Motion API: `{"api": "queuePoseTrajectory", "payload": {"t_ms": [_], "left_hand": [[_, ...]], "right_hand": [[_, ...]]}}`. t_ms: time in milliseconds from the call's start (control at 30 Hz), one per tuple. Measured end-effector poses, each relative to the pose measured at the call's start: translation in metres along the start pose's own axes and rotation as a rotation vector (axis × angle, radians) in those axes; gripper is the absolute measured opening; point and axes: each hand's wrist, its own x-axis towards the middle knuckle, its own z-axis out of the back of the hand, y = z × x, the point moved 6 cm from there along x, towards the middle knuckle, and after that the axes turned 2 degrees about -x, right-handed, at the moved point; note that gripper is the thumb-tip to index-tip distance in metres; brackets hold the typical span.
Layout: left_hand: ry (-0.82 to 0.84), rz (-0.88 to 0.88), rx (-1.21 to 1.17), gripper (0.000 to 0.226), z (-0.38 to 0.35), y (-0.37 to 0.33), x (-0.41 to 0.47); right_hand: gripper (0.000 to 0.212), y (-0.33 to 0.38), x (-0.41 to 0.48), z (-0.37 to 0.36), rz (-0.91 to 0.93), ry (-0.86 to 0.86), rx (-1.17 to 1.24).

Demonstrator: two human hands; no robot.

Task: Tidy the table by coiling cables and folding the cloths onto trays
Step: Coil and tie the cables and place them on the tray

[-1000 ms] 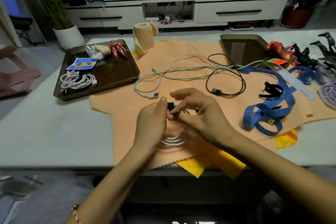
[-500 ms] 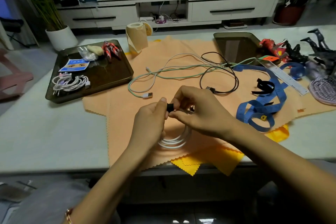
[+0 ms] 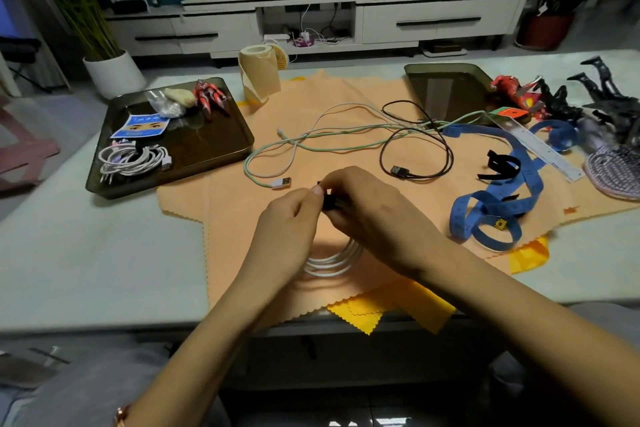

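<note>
On the table [image 3: 86, 253], over the peach cloth [image 3: 346, 107]: gripping the white coiled cable [image 3: 334, 262] at its top with the left hand [image 3: 291, 222], thumb pressed against the black tie [image 3: 329, 203] there. Pinching that same black tie with the right hand [image 3: 370, 215], fingers curled over it. Can see only the coil's lower loops below both hands; can't tell whether touching the cloth or just above it

Behind the hands, on the cloth: seeing a mint-green cable [image 3: 311, 146] lying loose, USB plug just left of the hands, and a black cable [image 3: 415, 156] in a slack loop, plug end near the right hand. Both uncoiled, crossing near the right tray [image 3: 446, 90] at the far right of the cloth

On the left tray [image 3: 214, 146]: seeing a bundle of white cables [image 3: 133, 159] already tied, near the front-left corner, plus a blue card [image 3: 140, 125], clear bag [image 3: 162, 104] and red toy [image 3: 209, 99] further back

Right of the hands: spotting a blue tape measure [image 3: 491, 215] in tangled loops, a spare black strap [image 3: 500, 165] just behind it, a clear ruler [image 3: 540, 146] beyond

At the table's near edge, under the peach cloth: noting a yellow cloth [image 3: 360, 317] poking out, unfolded

Between the trays, at the far edge of the cloth: seeing a paper roll [image 3: 259, 78] standing upright
</note>
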Motion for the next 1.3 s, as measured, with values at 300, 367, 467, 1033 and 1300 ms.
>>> {"api": "queuePoseTrajectory", "payload": {"t_ms": [300, 367, 467, 1033, 1300], "left_hand": [[0.02, -0.078, -0.112, 0.032, 0.008, -0.007, -0.003], [0.039, -0.053, -0.13, 0.03, 0.01, -0.004, -0.004], [0.008, 0.017, -0.154, 0.033, 0.017, 0.004, -0.003], [-0.084, 0.373, -0.551, 0.037, 0.083, 0.049, 0.02], [-0.389, 0.493, -0.781, 0.023, 0.16, 0.075, 0.047]], "right_hand": [[0.032, -0.012, 0.004, -0.002, -0.193, -0.067, 0.271], [0.026, -0.011, 0.005, -0.005, -0.238, -0.05, 0.369], [0.023, -0.008, 0.005, -0.007, -0.284, -0.097, 0.513], [0.019, 0.034, 0.072, -0.06, -0.037, -0.096, 0.36], [0.018, 0.032, 0.148, -0.121, -0.205, -0.072, 0.388]]}}
